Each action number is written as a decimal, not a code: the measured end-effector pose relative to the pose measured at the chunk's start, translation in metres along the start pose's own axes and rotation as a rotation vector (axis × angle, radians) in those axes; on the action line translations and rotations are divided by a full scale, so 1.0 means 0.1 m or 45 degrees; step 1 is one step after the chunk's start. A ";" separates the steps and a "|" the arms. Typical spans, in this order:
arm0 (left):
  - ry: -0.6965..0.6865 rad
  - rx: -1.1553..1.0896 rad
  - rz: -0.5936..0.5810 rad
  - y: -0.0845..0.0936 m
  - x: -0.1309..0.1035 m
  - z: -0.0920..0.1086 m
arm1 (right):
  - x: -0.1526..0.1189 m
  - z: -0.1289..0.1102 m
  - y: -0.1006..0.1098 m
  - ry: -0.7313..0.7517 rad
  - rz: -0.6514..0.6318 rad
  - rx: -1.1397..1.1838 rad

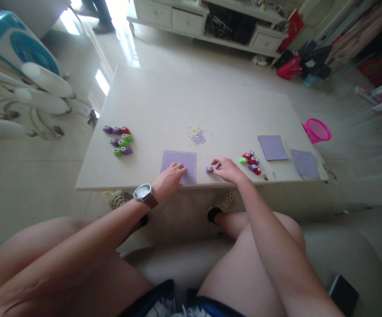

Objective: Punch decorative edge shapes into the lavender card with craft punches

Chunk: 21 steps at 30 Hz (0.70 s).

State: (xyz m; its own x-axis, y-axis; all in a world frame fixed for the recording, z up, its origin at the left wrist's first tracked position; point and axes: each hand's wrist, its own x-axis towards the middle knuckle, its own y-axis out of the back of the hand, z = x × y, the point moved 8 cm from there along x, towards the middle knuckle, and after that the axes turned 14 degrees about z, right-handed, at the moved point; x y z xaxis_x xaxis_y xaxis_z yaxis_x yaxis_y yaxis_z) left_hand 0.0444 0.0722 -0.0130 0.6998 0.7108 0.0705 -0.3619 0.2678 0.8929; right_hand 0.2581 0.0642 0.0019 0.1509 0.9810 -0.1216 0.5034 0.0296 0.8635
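My left hand point(171, 177) lies on a sheet of purple paper point(177, 159), its fingers lightly bent and pressing on the surface. Small holes run along the sheet's top and right edges. To the right, a small purple craft punch point(209, 170) stands on the table at the fingertips of my right hand point(226, 169). That hand is curved with a gap between thumb and fingers; whether it touches the punch I cannot tell. Purple and yellow paper bits point(198, 136) are scattered beyond the sheet.
The white table point(164, 105) holds red, green and purple punches point(121, 141) at left and another group point(251, 162) at right. Farther right lie a purple paper stack point(273, 147) and more purple sheets point(305, 164). A pink basket point(317, 130) stands past the right edge.
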 end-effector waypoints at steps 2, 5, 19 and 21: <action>0.006 0.007 0.010 0.00 0.00 0.01 | -0.01 -0.03 -0.03 0.023 -0.036 -0.019; 0.019 0.030 0.014 0.01 -0.01 0.05 | -0.03 -0.07 -0.09 0.064 -0.062 -0.021; 0.050 0.001 0.049 0.00 -0.02 0.08 | -0.01 -0.14 -0.26 0.237 -0.031 -0.097; 0.062 -0.016 0.035 0.01 -0.01 0.11 | -0.01 -0.18 -0.27 0.240 -0.049 -0.072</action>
State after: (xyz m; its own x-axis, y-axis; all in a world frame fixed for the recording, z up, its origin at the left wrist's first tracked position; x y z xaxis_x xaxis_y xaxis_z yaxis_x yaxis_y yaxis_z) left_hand 0.0507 0.0645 -0.0076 0.6588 0.7488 0.0727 -0.3885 0.2558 0.8853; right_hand 0.2287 0.0654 -0.0128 -0.0324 0.9973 -0.0661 0.4563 0.0736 0.8868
